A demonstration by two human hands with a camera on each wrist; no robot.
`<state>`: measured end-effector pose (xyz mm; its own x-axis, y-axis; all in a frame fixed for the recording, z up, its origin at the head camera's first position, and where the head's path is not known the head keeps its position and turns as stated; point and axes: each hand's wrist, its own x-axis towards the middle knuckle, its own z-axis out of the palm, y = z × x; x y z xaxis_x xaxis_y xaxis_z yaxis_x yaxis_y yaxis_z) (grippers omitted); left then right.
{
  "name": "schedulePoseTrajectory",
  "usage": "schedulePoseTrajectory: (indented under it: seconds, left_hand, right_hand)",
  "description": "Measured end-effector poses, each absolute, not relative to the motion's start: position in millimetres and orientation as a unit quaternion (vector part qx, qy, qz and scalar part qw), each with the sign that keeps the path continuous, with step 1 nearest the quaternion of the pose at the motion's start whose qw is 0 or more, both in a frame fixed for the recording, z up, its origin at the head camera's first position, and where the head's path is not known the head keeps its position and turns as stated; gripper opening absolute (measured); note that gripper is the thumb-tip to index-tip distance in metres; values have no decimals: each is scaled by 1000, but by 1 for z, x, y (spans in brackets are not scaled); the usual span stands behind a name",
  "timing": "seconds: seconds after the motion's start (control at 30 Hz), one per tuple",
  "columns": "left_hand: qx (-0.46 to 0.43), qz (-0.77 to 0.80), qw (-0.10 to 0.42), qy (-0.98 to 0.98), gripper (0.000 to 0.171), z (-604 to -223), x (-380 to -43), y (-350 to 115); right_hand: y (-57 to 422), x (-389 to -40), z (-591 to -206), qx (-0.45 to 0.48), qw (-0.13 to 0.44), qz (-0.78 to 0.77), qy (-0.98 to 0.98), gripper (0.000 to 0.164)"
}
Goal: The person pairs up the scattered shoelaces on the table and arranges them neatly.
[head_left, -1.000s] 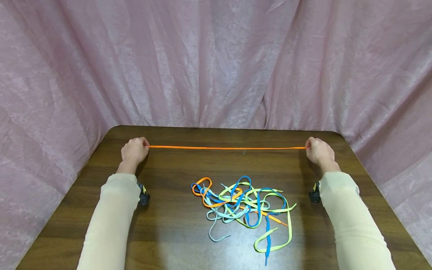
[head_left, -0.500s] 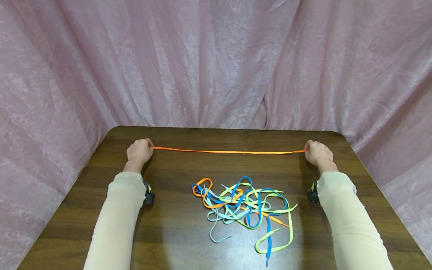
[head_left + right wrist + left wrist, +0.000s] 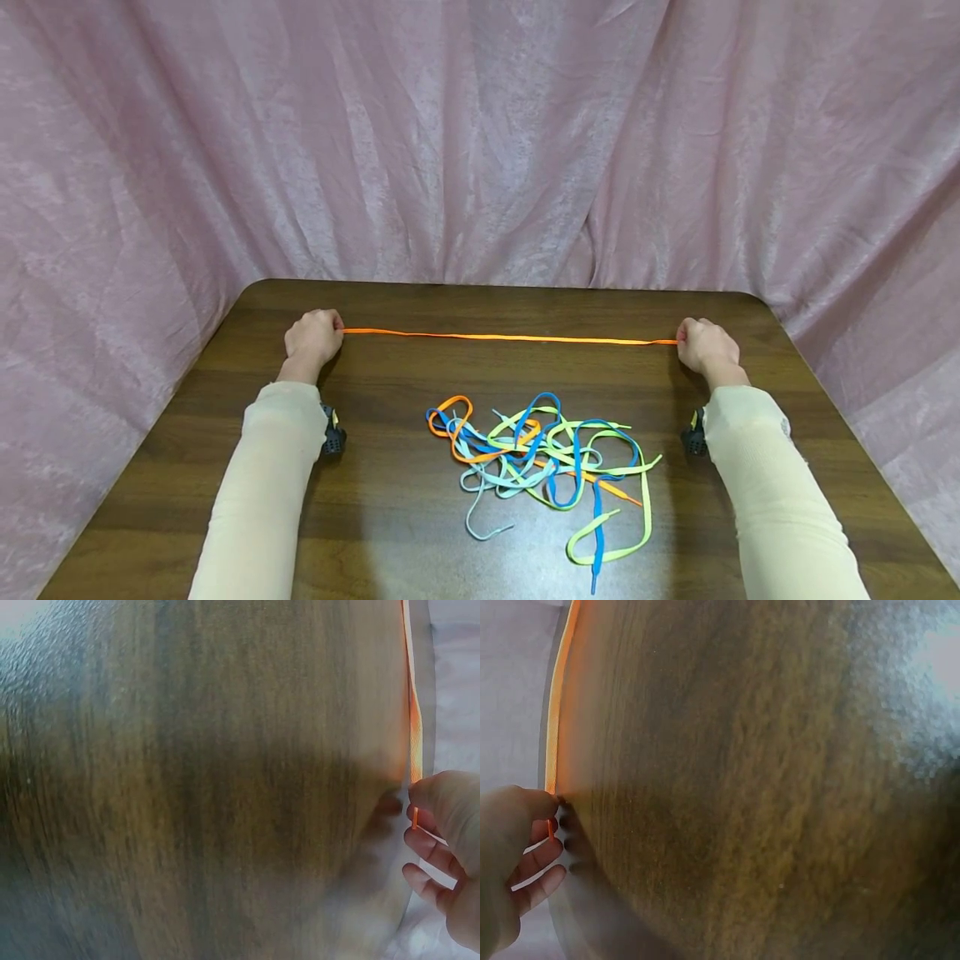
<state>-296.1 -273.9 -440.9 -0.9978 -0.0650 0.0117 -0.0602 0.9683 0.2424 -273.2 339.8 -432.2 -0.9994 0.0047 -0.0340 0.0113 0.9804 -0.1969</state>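
An orange shoelace (image 3: 510, 337) runs from side to side near the table's far edge, nearly straight. My left hand (image 3: 313, 337) pinches its left end between thumb and finger; in the left wrist view a short orange tip pokes out below the thumb of that hand (image 3: 517, 859). At the other end, my right hand (image 3: 707, 346) pinches the lace the same way, and the right wrist view has its tip showing under the thumb of the hand (image 3: 450, 847). Nearer to me lies a tangle of shoelaces (image 3: 551, 454) in blue, light blue, yellow-green and orange.
The brown wooden table (image 3: 405, 533) has rounded far corners. Pink curtains (image 3: 480, 142) hang behind it and along both sides. Loose ends of the tangle, a blue lace tip (image 3: 595, 575) among them, reach toward the near edge.
Both hands have come slightly nearer to me, the left one also inward to the right. The orange lace between them has come along and slackened a little. The tangle lies as before.
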Motion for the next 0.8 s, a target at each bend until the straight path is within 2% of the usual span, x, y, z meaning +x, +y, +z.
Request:
schedulePoseTrajectory:
  seconds: [0.5,0.8]
  left_hand:
    - [31,-118,-8,-993,9,-439,-297,-271]
    - [2,-106,-41,-994,26,-432,-291,-275]
  right_hand:
    - [342,-267,-435,7,14,-110,994,13]
    - [347,-263,-433,-18,24,-106,994,26]
